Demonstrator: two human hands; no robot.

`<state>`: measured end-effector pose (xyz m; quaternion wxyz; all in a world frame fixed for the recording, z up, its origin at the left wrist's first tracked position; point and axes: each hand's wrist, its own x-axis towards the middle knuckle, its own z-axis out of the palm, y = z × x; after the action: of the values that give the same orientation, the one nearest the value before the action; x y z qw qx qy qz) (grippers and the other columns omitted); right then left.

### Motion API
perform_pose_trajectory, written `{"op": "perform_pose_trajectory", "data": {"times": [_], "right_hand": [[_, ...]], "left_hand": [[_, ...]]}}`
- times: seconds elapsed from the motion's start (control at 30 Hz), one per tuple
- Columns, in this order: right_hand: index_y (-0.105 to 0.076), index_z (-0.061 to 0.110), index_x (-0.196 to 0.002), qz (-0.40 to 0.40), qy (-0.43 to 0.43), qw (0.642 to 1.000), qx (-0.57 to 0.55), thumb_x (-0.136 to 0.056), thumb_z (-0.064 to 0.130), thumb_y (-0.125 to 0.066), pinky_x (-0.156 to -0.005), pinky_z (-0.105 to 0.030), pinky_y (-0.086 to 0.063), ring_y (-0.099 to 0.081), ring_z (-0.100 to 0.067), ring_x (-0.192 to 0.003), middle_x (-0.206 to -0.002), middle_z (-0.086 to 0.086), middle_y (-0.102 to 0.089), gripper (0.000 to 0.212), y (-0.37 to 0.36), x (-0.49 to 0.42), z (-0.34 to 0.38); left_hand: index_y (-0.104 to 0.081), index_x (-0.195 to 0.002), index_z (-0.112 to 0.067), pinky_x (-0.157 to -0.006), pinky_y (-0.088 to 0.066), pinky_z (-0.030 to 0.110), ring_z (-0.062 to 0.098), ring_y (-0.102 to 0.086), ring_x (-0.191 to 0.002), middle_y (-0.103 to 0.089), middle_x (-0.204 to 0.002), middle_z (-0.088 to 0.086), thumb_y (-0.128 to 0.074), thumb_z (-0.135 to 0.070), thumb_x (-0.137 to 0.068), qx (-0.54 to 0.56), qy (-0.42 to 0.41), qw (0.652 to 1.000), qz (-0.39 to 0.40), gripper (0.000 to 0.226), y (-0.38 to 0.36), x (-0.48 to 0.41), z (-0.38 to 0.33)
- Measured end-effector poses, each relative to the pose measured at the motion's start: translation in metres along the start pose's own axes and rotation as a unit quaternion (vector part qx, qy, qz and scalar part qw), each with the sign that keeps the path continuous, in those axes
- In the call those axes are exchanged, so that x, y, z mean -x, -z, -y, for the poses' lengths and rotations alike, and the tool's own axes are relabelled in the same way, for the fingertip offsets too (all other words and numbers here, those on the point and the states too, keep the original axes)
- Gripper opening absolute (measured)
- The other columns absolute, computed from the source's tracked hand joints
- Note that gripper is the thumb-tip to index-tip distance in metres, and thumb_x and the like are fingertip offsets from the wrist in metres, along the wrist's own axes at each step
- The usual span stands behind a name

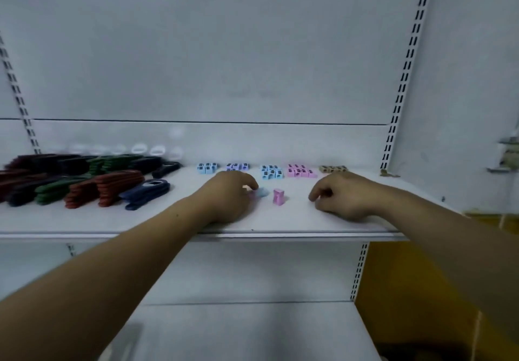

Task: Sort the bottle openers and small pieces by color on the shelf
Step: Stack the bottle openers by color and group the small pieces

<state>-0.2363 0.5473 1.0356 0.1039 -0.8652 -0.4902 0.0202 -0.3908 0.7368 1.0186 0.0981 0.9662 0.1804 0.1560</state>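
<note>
- Blue piece [263, 192], out on the open middle of the shelf [280, 220], short of the back rows; the left hand [229, 196] has thumb and fingers curled onto it, a pinch as far as the blur allows.
- Pink piece [278, 196] stands upright just beside it, loose, nobody touching it.
- Right hand [344, 196] rests near the front edge, fingers loosely curled, holding nothing.
- Along the back edge wait the blue group [271, 171] and pink group [301, 171]; bottle openers [84, 181] are stacked by color at the left end.
- Looks like the last strays are being sorted: next, carry the blue one back to its group, then fetch the pink.
</note>
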Motion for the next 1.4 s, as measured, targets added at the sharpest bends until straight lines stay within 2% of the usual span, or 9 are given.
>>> {"op": "perform_pose_trajectory", "data": {"times": [0.1, 0.3, 0.47, 0.6, 0.73, 0.93, 1.17, 1.3, 1.4], "right_hand": [[-0.065, 0.029, -0.117, -0.040, 0.014, 0.998, -0.041, -0.092, 0.032, -0.059, -0.074, -0.018, -0.037, -0.052, -0.004, -0.088, -0.100, 0.013, -0.059, 0.026, -0.008, -0.005, 0.008], [-0.063, 0.029, -0.119, -0.044, 0.012, 0.997, -0.067, -0.088, 0.035, -0.064, -0.082, -0.019, -0.039, -0.054, -0.006, -0.096, -0.110, 0.011, -0.057, 0.031, -0.014, 0.000, 0.010], [-0.067, 0.031, -0.107, -0.062, 0.023, 0.991, -0.113, -0.088, 0.023, -0.066, -0.075, -0.013, -0.043, -0.057, 0.000, -0.087, -0.101, 0.011, -0.064, 0.021, -0.013, -0.005, 0.002], [-0.061, 0.034, -0.099, -0.055, 0.046, 0.992, -0.101, -0.087, 0.021, -0.066, -0.075, -0.016, -0.043, -0.055, -0.001, -0.085, -0.094, 0.017, -0.058, 0.018, -0.009, -0.010, -0.002], [-0.061, 0.037, -0.096, -0.050, 0.056, 0.995, -0.072, -0.085, 0.032, -0.067, -0.076, -0.021, -0.041, -0.056, -0.006, -0.090, -0.097, 0.018, -0.056, 0.013, -0.007, -0.016, -0.004], [-0.063, 0.030, -0.121, 0.029, 0.070, 0.997, -0.024, -0.089, 0.034, -0.063, -0.078, -0.018, -0.043, -0.056, -0.004, -0.093, -0.099, 0.017, -0.058, 0.032, 0.002, -0.019, -0.001], [-0.052, 0.030, -0.133, 0.037, 0.079, 0.996, -0.034, -0.083, 0.041, -0.065, -0.066, -0.010, -0.036, -0.050, 0.007, -0.083, -0.105, 0.017, -0.055, 0.053, 0.000, -0.025, 0.016], [-0.059, 0.032, -0.125, 0.031, 0.104, 0.994, -0.025, -0.086, 0.043, -0.064, -0.070, -0.012, -0.037, -0.053, -0.003, -0.094, -0.116, 0.012, -0.059, 0.041, -0.006, -0.027, 0.022], [-0.055, 0.029, -0.130, 0.035, 0.102, 0.994, -0.016, -0.087, 0.033, -0.064, -0.068, -0.006, -0.034, -0.052, -0.004, -0.095, -0.110, 0.013, -0.056, 0.044, -0.003, -0.028, 0.023]], "left_hand": [[-0.052, -0.134, -0.028, -0.111, -0.030, 0.031, 0.016, -0.039, -0.132, -0.048, -0.142, -0.007, -0.054, -0.029, -0.088, -0.005, -0.069, 0.997, -0.043, 0.046, -0.006, -0.003, -0.010], [-0.069, -0.108, -0.018, -0.082, -0.040, 0.023, 0.017, -0.055, -0.100, -0.068, -0.108, -0.003, -0.053, -0.021, -0.092, -0.032, -0.156, 0.986, -0.040, 0.023, -0.012, -0.015, -0.032], [-0.069, -0.104, -0.018, -0.085, -0.046, 0.032, 0.020, -0.059, -0.098, -0.069, -0.104, 0.000, -0.052, -0.027, -0.092, -0.051, -0.166, 0.984, -0.040, 0.022, -0.016, -0.015, -0.043], [-0.069, -0.113, -0.024, -0.089, -0.044, 0.025, 0.011, -0.057, -0.098, -0.066, -0.115, -0.008, -0.049, -0.037, -0.096, -0.027, -0.156, 0.987, 0.005, 0.029, -0.012, -0.007, -0.045], [-0.063, -0.119, -0.029, -0.080, -0.035, 0.018, 0.004, -0.047, -0.089, -0.059, -0.115, -0.012, -0.057, -0.041, -0.092, 0.003, -0.113, 0.994, -0.004, 0.030, -0.013, -0.010, -0.040], [-0.052, -0.134, -0.027, -0.106, -0.033, 0.028, 0.017, -0.043, -0.127, -0.047, -0.141, -0.003, -0.057, -0.037, -0.091, -0.052, 0.013, 0.997, 0.048, 0.044, 0.012, -0.014, 0.002], [-0.062, -0.123, -0.025, -0.096, -0.035, 0.023, 0.016, -0.050, -0.120, -0.057, -0.129, -0.006, -0.057, -0.040, -0.092, -0.047, 0.012, 0.998, 0.043, 0.035, 0.010, -0.013, 0.011], [-0.073, -0.104, -0.022, -0.077, -0.037, 0.021, 0.015, -0.056, -0.094, -0.066, -0.105, -0.003, -0.061, -0.037, -0.090, -0.047, -0.016, 0.999, 0.023, 0.024, 0.009, -0.014, 0.013], [-0.071, -0.103, -0.024, -0.085, -0.037, 0.024, 0.016, -0.050, -0.100, -0.060, -0.105, -0.004, -0.064, -0.035, -0.087, -0.039, -0.016, 0.999, 0.004, 0.021, 0.006, -0.013, 0.016]]}}
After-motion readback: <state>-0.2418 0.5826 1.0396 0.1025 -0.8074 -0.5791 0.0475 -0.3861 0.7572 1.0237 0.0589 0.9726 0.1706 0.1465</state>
